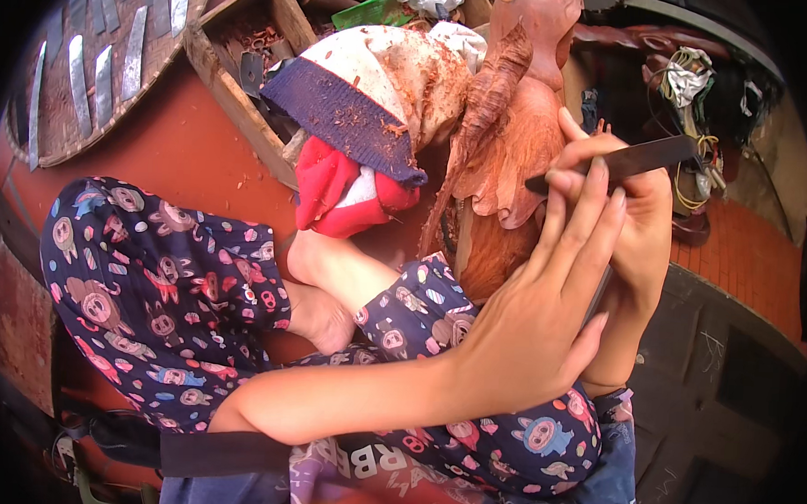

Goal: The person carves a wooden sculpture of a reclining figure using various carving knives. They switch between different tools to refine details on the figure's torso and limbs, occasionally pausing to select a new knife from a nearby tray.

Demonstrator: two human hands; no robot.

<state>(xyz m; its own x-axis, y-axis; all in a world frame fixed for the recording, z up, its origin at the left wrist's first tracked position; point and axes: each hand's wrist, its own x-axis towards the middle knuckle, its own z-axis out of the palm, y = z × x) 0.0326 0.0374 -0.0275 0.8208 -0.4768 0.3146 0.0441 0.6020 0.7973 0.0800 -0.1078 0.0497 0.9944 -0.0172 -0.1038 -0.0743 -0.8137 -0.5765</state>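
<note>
My right hand (644,199) is closed round a flat, dark metal carving chisel (655,159). Its narrow tip reaches the lower folds of a reddish-brown wood carving (526,122) standing in front of me. My left hand (536,321) lies across in front of the right one, fingers stretched out and slightly apart, their tips by the chisel. Part of the right palm and wrist is hidden behind it. Against the carving's left side rests a cloth bundle (375,80), white, navy and red, sprinkled with wood shavings.
A round woven tray (30,150) with several metal blades (78,85) lies at the far left. Beside it stands a wooden box (239,92) with shavings inside. Cords (690,188) hang at the right, above a dark mat (723,356). My bent legs and bare feet surround the carving's base.
</note>
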